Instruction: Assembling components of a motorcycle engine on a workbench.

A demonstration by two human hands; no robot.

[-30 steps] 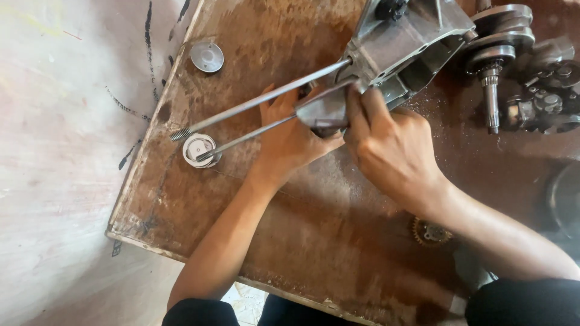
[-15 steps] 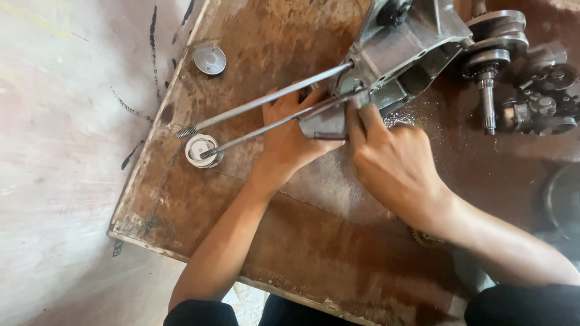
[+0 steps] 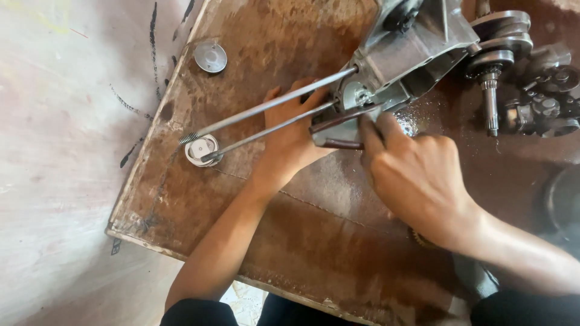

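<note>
Rust-brown and oil-stained, the wooden board (image 3: 181, 199) carries everything here, lying on a pale floor. Near its left edge lies a round silvery cap (image 3: 202, 150), shallow like a dish; I cannot tell whether anything sits in it. A second round metal disc (image 3: 210, 57) lies near the far-left corner, well apart from the hands.

Two long steel rods (image 3: 272, 115) run from just above that cap, threaded ends showing, slanting up and right into the grey metal engine casing (image 3: 411, 54) at the board's far edge. The casing is dull cast grey, greasy, tilted, with an open cavity facing the person and a small bright round part showing inside.

The left hand (image 3: 293, 142) lies under the rods, fingers reaching up past them toward the casing's near end; whether it is closed on anything is hidden by the rods. The right hand (image 3: 417, 181) sits just beside it, fingers curled and pinching a dark brownish curved strip (image 3: 338, 136) at the casing's mouth.

Pale specks glitter on the board right beside the casing. Further right, a crankshaft (image 3: 492, 66) with stacked round webs and a splined shaft pointing toward the near edge stands close to the casing. At the right edge, dark gear parts (image 3: 547, 105) cluster together.
</note>
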